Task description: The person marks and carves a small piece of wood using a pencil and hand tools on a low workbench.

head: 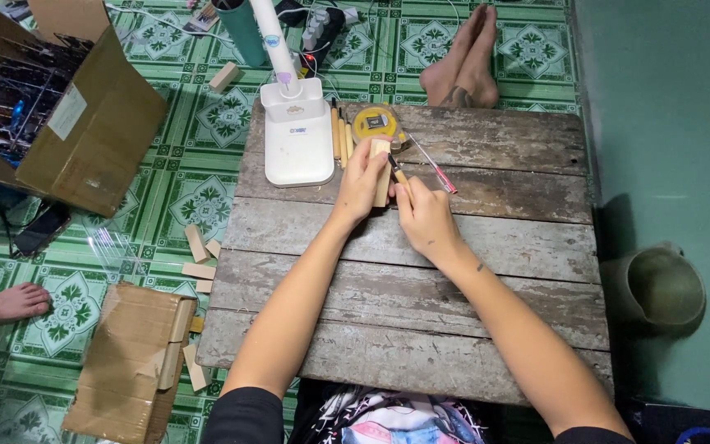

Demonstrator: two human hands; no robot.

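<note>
Green patterned floor tiles surround the weathered grey plank table (486, 247). Above it, the left hand (361, 179) grips a pale wooden block (381, 168) upright while the right hand (425, 215) pinches a small wooden-handled carving knife (397, 168), blade against the block: carving, seemingly, needing steady control.

Right hand (426, 215) hides the carving tool's handle (400, 175).

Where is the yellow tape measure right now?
In the head view, the yellow tape measure lies at the far edge of the wooden table, just right of the white lamp base and beyond the left hand.
</note>
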